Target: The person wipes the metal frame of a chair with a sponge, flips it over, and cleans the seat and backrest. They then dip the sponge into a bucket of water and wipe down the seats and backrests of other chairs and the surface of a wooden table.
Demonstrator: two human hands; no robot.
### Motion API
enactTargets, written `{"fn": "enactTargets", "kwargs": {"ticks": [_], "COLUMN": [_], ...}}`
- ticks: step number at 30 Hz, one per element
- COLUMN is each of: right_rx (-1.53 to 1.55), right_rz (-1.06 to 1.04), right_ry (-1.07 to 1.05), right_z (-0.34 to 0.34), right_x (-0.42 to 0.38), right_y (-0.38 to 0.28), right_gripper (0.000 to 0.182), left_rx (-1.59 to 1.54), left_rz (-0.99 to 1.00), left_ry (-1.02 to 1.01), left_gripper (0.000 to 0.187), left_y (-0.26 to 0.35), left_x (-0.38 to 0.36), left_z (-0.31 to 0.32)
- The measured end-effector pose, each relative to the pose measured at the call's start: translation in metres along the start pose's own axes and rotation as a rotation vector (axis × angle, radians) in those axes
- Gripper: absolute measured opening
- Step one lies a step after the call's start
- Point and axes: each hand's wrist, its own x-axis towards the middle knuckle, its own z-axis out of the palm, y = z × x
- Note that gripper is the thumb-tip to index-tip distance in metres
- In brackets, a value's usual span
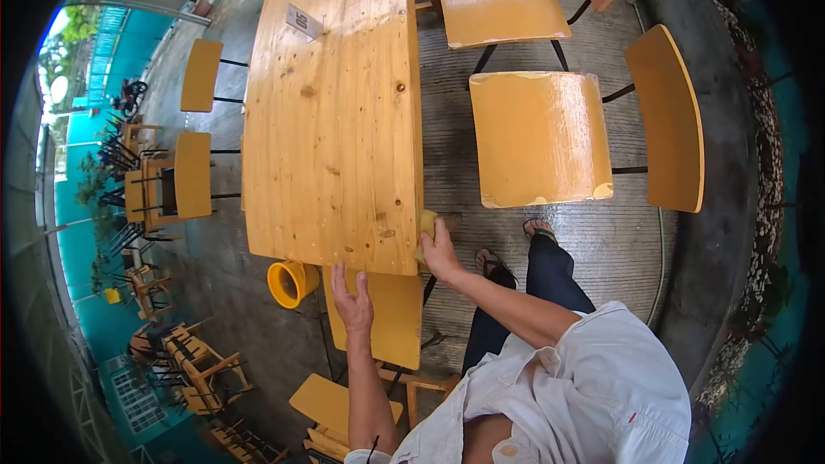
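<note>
The long wooden table (331, 137) runs away from me, with knots showing in its varnished top. My right hand (442, 253) is closed around a yellowish sponge or cloth (427, 225), pressed to the table's right side edge near the close corner. Fingers apart, my left hand (353, 305) is raised at the table's near end, its fingertips by the edge and nothing in it. Below that end, partly under the tabletop, is a yellow chair seat (378, 318).
A yellow bucket (292, 283) stands on the floor left of the near end. Yellow chairs (541, 139) line the right side, others (193, 174) the left. A small number sign (302, 21) stands on the tabletop. Stacked furniture (199, 361) is at the far left.
</note>
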Motion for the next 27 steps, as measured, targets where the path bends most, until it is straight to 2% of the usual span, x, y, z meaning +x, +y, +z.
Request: {"fn": "enactTargets", "kwargs": {"ticks": [1, 2, 5, 7, 9, 11, 13, 15, 17, 19, 23, 26, 27], "right_rx": [0.09, 0.132, 0.275, 0.334, 0.236, 0.41, 0.391, 0.356, 0.236, 0.342, 0.379, 0.339, 0.248], "right_rz": [0.1, 0.144, 0.131, 0.005, -0.096, -0.152, -0.191, -0.218, -0.264, -0.284, -0.55, -0.657, -0.634], "right_ry": [-0.204, -0.306, -0.216, 0.084, 0.024, -0.06, -0.012, 0.032, 0.048, 0.121, 0.263, 0.376, 0.427], "right_z": [-0.009, -0.029, -0.05, -0.055, -0.043, -0.013, -0.005, -0.001, -0.004, -0.002, -0.017, -0.02, -0.02], "right_x": [-0.03, -0.055, -0.045, -0.015, 0.009, 0.015, 0.018, 0.039, 0.066, 0.122, 0.309, 0.452, 0.492], "right_y": [0.026, 0.019, 0.038, 0.034, 0.025, 0.003, -0.002, -0.013, -0.027, -0.055, -0.14, -0.202, -0.214], "right_gripper": [0.034, 0.036, 0.042, 0.045, 0.046, 0.038, 0.035, 0.032, 0.032, 0.031, 0.031, 0.023, 0.024], "left_rx": [0.052, 0.106, 0.139, 0.15, 0.136, 0.23, 0.336, 0.399, 0.431, 0.449, 0.515, 0.524, 0.53], "left_rz": [0.092, 0.186, 0.353, 0.423, 0.507, 0.55, 0.59, 0.37, 0.39, 0.341, 0.347, 0.331, 0.325], "left_ry": [-0.01, -0.022, -0.06, -0.056, -0.057, -0.014, 0.008, 0.174, 0.201, 0.187, 0.179, 0.144, 0.137], "left_gripper": [0.058, 0.057, 0.056, 0.055, 0.054, 0.05, 0.046, 0.04, 0.036, 0.04, 0.039, 0.036, 0.036], "left_y": [0.002, 0.008, 0.038, 0.059, 0.078, 0.095, 0.111, 0.119, 0.113, 0.112, 0.107, 0.111, 0.112], "left_x": [0.024, 0.048, 0.118, 0.169, 0.218, 0.25, 0.27, 0.275, 0.276, 0.277, 0.282, 0.281, 0.282], "left_z": [0.002, 0.003, 0.019, 0.042, 0.066, 0.096, 0.122, 0.137, 0.146, 0.144, 0.143, 0.142, 0.144]}}
